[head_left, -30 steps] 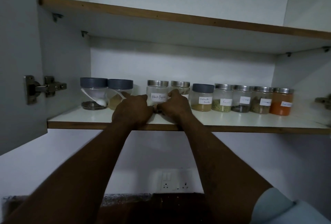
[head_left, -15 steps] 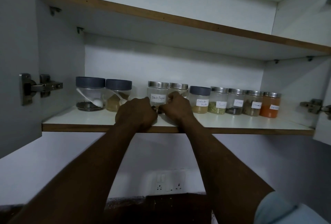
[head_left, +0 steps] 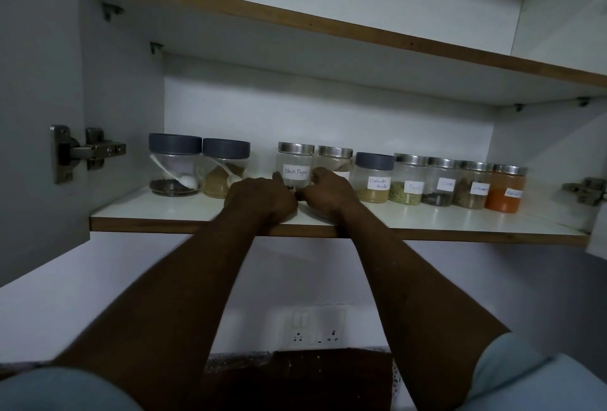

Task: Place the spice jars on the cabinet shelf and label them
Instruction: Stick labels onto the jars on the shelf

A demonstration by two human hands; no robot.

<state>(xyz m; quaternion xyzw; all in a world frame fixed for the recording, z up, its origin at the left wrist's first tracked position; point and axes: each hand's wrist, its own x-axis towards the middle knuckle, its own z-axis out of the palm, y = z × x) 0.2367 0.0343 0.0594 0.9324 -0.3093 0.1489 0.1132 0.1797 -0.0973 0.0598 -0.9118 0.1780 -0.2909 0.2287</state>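
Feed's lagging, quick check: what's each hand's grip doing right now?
Left hand: curled round the Black Pepper jar, low down.
Right hand: grips the same jar.

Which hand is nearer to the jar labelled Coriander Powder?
The right hand. It sits just left of the Coriander Powder jar; the left hand is farther left, at the Black Pepper jar's left side.

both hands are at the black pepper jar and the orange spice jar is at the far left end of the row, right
No: the head view shows the orange spice jar at the far right end. Left hand and right hand are at the black pepper jar.
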